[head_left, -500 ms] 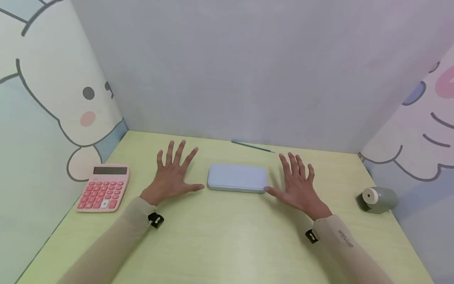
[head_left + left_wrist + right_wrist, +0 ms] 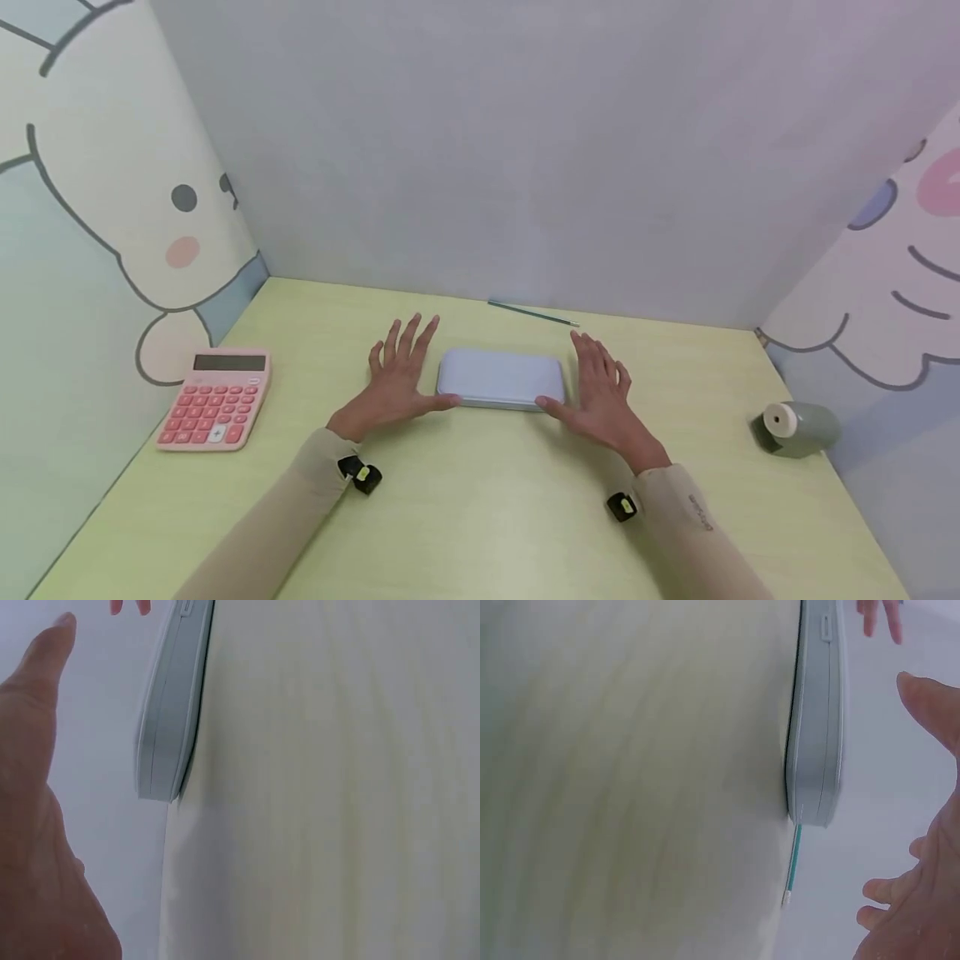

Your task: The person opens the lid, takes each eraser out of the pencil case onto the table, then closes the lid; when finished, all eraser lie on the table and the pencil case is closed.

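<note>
A pale bluish-white zippered case [image 2: 501, 377] lies flat on the table, its long side facing me. My left hand [image 2: 397, 387] is at its left end, fingers spread and thumb reaching over the near left corner in the head view. On the other side my right hand [image 2: 602, 400] has its fingers straight, the thumb overlapping the near right corner. Both wrist views show the case's grey side [image 2: 171, 712] with a gap between it and each thumb [image 2: 932, 705]. Neither hand grips anything.
Behind the case a thin teal pencil [image 2: 532, 313] lies near the back wall. A pink calculator [image 2: 215, 402] is at the left edge of the table [image 2: 480, 517], and a grey-green pencil sharpener [image 2: 801, 427] with a white round front sits at the right. Printed walls enclose three sides.
Both hands have moved inward toward the case, the left one to the right and the right one to the left. The case has stayed in place.
</note>
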`<state>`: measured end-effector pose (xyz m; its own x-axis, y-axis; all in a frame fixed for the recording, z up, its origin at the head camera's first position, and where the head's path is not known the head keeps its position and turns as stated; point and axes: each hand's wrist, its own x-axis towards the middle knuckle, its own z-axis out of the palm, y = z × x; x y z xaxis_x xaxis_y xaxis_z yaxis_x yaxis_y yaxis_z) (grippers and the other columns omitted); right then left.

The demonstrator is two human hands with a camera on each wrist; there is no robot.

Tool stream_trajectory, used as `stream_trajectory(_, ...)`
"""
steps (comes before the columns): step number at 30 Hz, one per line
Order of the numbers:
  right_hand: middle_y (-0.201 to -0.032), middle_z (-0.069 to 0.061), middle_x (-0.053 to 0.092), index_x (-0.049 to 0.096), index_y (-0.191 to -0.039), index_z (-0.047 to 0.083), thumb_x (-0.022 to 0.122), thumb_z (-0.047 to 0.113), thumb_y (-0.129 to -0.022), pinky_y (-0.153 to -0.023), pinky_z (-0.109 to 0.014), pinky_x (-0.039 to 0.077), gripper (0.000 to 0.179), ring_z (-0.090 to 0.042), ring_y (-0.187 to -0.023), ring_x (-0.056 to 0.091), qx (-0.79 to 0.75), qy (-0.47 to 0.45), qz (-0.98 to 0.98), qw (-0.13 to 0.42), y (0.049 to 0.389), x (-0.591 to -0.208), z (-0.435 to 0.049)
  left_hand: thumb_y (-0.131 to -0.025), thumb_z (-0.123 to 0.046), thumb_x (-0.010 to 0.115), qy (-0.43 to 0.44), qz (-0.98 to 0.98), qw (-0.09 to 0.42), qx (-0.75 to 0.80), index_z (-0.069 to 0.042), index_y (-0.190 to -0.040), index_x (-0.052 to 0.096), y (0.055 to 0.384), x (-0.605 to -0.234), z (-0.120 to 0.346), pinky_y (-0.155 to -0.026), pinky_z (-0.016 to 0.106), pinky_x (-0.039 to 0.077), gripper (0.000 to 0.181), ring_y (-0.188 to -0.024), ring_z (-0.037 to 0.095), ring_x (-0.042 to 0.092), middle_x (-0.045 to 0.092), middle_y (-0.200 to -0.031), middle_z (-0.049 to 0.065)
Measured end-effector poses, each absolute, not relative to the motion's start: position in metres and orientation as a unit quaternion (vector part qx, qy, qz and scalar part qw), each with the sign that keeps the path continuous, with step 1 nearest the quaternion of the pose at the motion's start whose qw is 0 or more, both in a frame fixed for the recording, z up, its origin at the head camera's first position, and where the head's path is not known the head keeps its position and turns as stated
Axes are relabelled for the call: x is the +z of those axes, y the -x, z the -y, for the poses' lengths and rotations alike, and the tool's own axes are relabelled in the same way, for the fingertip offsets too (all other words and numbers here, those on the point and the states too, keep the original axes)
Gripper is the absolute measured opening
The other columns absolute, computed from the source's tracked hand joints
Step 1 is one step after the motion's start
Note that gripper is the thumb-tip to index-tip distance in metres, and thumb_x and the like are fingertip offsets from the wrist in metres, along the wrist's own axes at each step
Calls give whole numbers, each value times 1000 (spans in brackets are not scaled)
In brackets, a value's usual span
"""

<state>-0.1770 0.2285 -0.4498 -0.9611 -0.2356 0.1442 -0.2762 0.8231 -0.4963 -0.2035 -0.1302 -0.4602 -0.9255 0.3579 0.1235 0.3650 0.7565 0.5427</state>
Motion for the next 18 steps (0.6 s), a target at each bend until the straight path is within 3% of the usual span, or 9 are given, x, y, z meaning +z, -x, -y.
stream_trajectory(9, -178, -18, 18, 8, -173, 14, 78, 53, -91, -123, -73, 15, 114, -49, -163, 16, 319, -136, 938, 12, 178, -455, -216, -83, -66, 83, 199, 911, -40, -359, -35, -174, -4, 207, -468, 111, -125, 81, 12, 130, -167, 50, -2, 0, -183, 12)
stream_trajectory(18, -174, -19, 28, 15, -172, 12, 85, 44, -88, -123, -75, 22, 115, -49, -158, 28, 346, -139, 928, 5, 182, -467, -205, -85, -55, 85, 218, 901, -31, -373, -29, -175, 2, 209, -480, 105, -128, 75, 20, 126, -167, 43, 11, 10, -182, 13)
